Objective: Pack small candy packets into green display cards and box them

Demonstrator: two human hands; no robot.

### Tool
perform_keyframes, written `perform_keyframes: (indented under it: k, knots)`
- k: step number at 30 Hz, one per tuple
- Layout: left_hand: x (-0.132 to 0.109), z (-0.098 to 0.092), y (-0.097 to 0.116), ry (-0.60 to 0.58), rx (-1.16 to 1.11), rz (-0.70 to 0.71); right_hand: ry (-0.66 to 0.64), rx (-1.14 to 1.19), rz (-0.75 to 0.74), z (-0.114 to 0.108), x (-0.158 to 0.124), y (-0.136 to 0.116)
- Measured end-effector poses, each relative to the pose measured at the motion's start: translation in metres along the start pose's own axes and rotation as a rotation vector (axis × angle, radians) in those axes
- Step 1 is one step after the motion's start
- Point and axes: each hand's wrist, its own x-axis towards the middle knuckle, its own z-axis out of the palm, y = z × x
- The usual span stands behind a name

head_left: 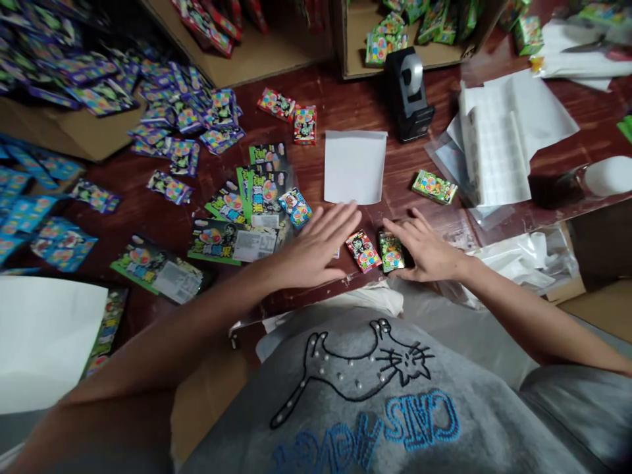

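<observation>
My left hand (318,249) lies flat with its fingers stretched out, palm down near the table's front edge. A sliver of a purple packet (336,253) shows from beneath it; the rest is hidden. Just right of those fingers rests a small red candy box (363,251). My right hand (428,247) is curled round a small green candy box (392,251), its thumb at the near end and a finger at the far end. A blue packet (295,208) lies beyond my left fingertips. Behind both hands is a square white paper sheet (355,166).
Printed green-black header cards (232,241) and purple packets (184,115) spread leftward. Cartons hold red boxes (212,26) and green boxes (434,23). A black tape dispenser (409,95), loose green box (434,187), sticker sheets (494,148) and white-capped bottle (605,176) stand right.
</observation>
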Motion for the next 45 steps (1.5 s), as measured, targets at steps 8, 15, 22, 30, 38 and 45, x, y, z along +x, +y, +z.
perform_keyframes:
  k: [8, 15, 22, 30, 38, 45]
  knots:
    - [-0.121, -0.041, -0.067, -0.104, 0.216, -0.215, -0.007, -0.073, -0.121, 0.028, 0.075, -0.050]
    - [-0.136, 0.009, -0.040, 0.025, 0.211, -0.418, 0.004, -0.012, 0.010, 0.072, 0.125, -0.096]
    - [-0.135, 0.034, -0.021, 0.123, 0.152, -0.512, 0.072, 0.009, -0.018, 0.068, 0.118, -0.091]
    - [-0.152, 0.022, -0.036, 0.093, 0.063, -0.508, 0.203, -0.074, 0.044, 0.053, 0.124, -0.097]
    - [-0.136, 0.027, -0.014, 0.233, 0.024, -0.495, 0.102, 0.068, -0.028, 0.043, 0.106, -0.103]
    - [-0.140, 0.045, -0.022, 0.271, -0.078, -0.276, -0.059, 0.236, -0.167, 0.044, 0.104, -0.094]
